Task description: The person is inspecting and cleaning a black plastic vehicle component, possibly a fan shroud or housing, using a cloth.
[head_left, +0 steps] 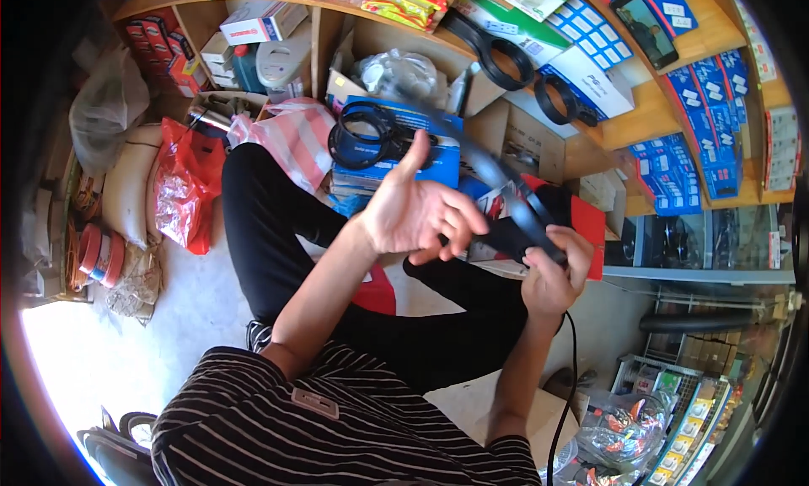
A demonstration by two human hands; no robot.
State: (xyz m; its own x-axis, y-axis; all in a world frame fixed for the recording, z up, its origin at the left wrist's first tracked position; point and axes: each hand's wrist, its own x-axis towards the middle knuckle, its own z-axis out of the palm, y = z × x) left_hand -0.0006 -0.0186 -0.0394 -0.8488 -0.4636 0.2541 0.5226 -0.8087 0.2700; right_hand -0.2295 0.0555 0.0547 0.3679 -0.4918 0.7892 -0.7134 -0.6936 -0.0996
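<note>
Right hand [552, 275] is gripping a black rubber belt [514, 204], fingers curled tight around its lower end just above the crossed legs in black trousers [278, 208]. Left hand [417, 208] is hovering beside it with the palm spread wide and the thumb pointing up, its fingertips seeming to brush the belt, though blur is making that hard to judge. From the right fist the belt is stretching up and away to the left, smeared by motion. Behind the hands a red and black box [590, 225] is lying flat. Farther back, black rubber rings [371, 136] are resting on a blue carton [442, 162], and wooden shelves [640, 120] are holding more blue boxes.
</note>
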